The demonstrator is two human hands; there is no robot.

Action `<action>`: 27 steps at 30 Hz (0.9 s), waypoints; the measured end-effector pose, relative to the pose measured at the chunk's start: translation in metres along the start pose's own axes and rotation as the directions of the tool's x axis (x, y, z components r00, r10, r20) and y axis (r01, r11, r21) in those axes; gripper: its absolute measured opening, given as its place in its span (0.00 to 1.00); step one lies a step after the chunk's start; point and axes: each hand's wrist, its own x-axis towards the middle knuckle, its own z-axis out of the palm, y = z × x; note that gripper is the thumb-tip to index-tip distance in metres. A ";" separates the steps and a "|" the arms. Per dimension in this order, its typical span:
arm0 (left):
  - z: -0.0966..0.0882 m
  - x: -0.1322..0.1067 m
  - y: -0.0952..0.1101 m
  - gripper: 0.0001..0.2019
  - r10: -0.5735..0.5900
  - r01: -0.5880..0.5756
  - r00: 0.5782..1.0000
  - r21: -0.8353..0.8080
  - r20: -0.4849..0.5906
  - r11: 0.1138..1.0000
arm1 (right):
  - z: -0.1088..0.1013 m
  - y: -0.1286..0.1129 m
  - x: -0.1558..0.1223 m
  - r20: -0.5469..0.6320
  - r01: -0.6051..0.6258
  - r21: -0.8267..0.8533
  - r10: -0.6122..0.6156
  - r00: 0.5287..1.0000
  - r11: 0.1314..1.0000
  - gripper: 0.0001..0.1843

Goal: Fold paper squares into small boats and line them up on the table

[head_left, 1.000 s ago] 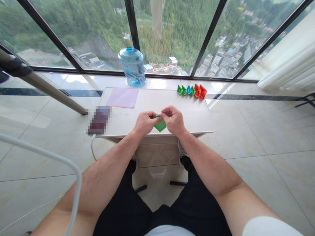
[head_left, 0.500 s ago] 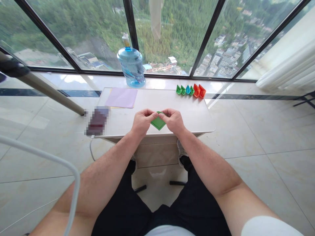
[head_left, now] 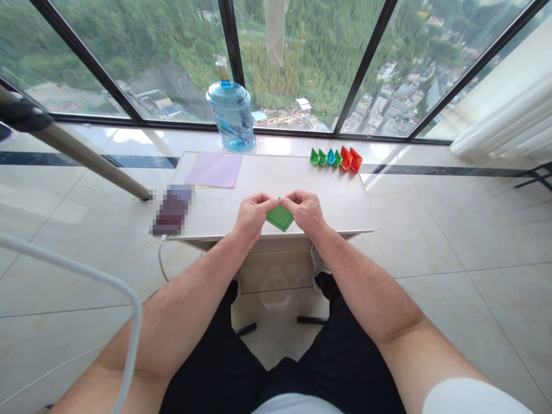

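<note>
A folded green paper (head_left: pixel 280 218) lies flat near the front edge of a small white table (head_left: pixel 336 198). My left hand (head_left: pixel 251 214) pinches its upper left corner with closed fingers. My right hand (head_left: pixel 306 210) pinches the upper right corner the same way. The fingertips of both hands nearly meet above the paper's top point. At the table's far right stands a row of several small folded paper boats (head_left: pixel 335 158), green, blue and red.
A stack of lilac paper sheets (head_left: pixel 214 170) lies at the table's back left. A blurred dark object (head_left: pixel 172 210) rests at the left edge. A blue water jug (head_left: pixel 232 115) stands on the sill behind. A grey pole (head_left: pixel 81 155) slants at left; a white cable (head_left: pixel 107 287) crosses the lower left.
Both hands have lowered the green paper from a slightly lifted hold onto the table and now pinch its top corners. The paper lies flatter than before.
</note>
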 end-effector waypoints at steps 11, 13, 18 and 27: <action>-0.006 0.002 0.003 0.11 0.057 -0.058 0.998 0.156 0.009 0.986 | -0.005 -0.002 0.003 0.040 0.000 -0.079 0.003 0.999 0.997 0.13; -0.005 0.003 0.001 0.11 0.057 -0.055 0.998 0.108 -0.018 0.993 | -0.005 -0.002 0.003 0.024 -0.003 -0.083 0.005 1.000 0.997 0.14; -0.008 0.006 0.000 0.13 0.045 -0.042 0.998 0.082 -0.034 0.996 | -0.009 -0.002 0.005 -0.006 -0.034 -0.053 0.034 0.999 0.998 0.15; -0.011 0.007 0.002 0.14 0.040 -0.039 0.996 0.006 -0.076 0.999 | -0.016 -0.001 0.009 -0.022 -0.046 -0.015 0.046 0.999 0.999 0.19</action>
